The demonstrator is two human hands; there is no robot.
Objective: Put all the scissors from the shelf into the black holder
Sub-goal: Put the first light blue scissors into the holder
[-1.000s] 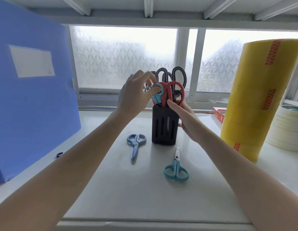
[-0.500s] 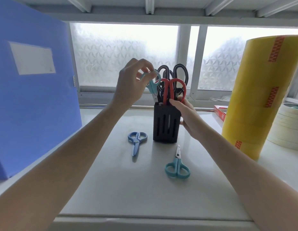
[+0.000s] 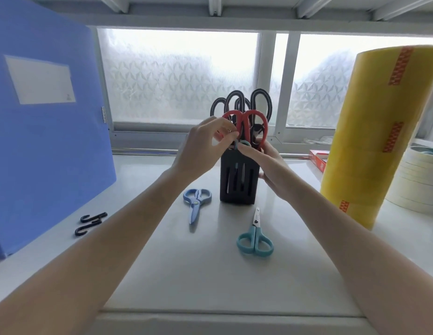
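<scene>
While both forearms are extended forward over the white shelf (image 3: 210, 274), the following is recorded.

Left arm pose: reached in from lower left, wrist bent, left hand (image 3: 201, 151) raised at the top rim of the black holder (image 3: 237, 182).
Left hand state: fingers curled together in a pinch; a teal handle loop (image 3: 244, 144) is seen at the fingertips just above the holder rim. Whether the loop is actually clamped cannot be told, as the fingers hide the contact.
Right arm pose: reached in from lower right, right hand (image 3: 271, 165) set against the holder's right side.
Right hand state: fingers partly closed and laid on the holder's upper edge and side wall, one fingertip touching the teal loop.
Holder contents: red-handled scissors (image 3: 244, 122) stood upright, handles up; black-handled scissors (image 3: 249, 102) stood behind them.
Still on shelf: blue scissors (image 3: 196, 201) lying just left of the holder, tip toward the camera; teal scissors (image 3: 255, 235) lying in front of it, handles toward the camera.
Surroundings: blue folder (image 3: 46, 131) upright at left; two black hooks (image 3: 89, 223) beside it; yellow tape roll stack (image 3: 380, 131) at right.
</scene>
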